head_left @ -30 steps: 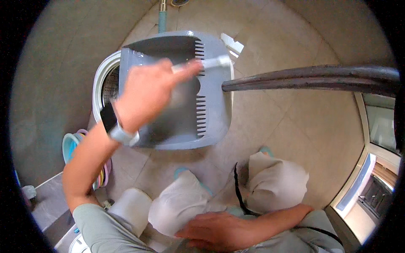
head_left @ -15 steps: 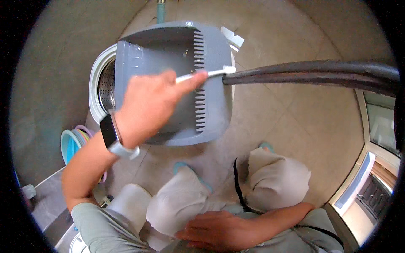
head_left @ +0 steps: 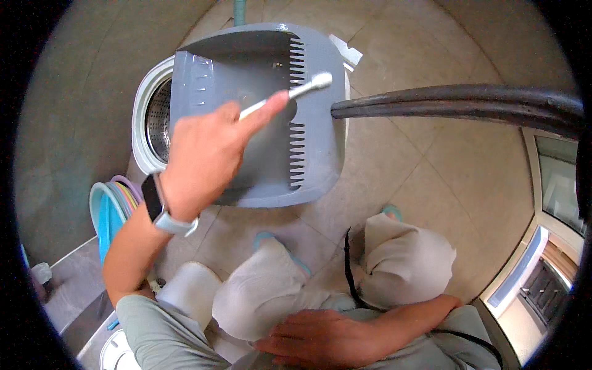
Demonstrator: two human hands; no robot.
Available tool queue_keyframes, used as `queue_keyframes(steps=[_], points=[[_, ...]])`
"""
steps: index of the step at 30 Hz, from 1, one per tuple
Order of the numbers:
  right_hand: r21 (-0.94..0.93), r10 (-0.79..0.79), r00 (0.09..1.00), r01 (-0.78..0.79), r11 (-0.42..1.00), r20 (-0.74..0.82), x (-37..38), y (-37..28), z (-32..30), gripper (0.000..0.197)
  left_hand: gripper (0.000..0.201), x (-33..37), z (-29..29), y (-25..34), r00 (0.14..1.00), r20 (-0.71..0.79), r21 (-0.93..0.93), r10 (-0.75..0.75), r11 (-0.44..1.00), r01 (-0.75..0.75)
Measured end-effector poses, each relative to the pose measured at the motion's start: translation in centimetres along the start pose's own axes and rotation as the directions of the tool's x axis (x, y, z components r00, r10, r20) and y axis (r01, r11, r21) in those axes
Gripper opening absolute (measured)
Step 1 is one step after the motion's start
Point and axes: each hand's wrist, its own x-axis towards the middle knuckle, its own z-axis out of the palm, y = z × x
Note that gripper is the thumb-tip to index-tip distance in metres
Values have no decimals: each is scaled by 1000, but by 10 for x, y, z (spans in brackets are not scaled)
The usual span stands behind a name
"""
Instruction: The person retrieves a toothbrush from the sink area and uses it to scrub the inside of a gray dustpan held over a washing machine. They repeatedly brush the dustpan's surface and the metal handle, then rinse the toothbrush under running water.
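In my left hand (head_left: 209, 151), with the fingers closed around it, is a white toothbrush (head_left: 303, 90). My index finger lies along its handle, and the head points up and right. The brush head is over the flat edge of a grey dustpan (head_left: 322, 145), beside a row of comb teeth; whether it touches, I cannot tell. Small bits of debris show in the pan. A dark long handle (head_left: 444, 102) runs from the pan to the right. My right hand (head_left: 317, 336) lies flat on my lap, its fingers stretched out and holding nothing.
Behind the pan at left is a white round opening with a perforated metal drum (head_left: 158, 120). Stacked coloured basins (head_left: 105, 200) lean by the left wall. A white scrap (head_left: 346, 52) lies on the tiled floor (head_left: 425, 191). A pale window frame (head_left: 524, 246) stands at right.
My left hand has moved a little left, and the toothbrush now tilts more steeply, its head further up and left. My right hand stays on my lap.
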Motion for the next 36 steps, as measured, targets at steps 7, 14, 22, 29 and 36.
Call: queue_keyframes(steps=[7,14,22,29,36], points=[[13,13,1000,-12,1000,-23,-3,-1,2,28,58,-41,7,-37,977,-16,-350,-213,916,194],[-80,45,997,-40,996,62,-12,2,5,35,47,-37,23,-36,958,144,-205,-250,939,276],[-84,45,997,-40,996,66,-8,-2,1,33,64,-19,1,-3,986,-54,-322,-159,937,134],[-136,67,984,-44,990,168,-12,6,1,40,66,-30,8,-15,981,-76,-203,-181,966,162],[-211,105,976,-64,975,189,-16,6,0,44,71,-21,8,-2,988,-79,-192,-136,974,119]])
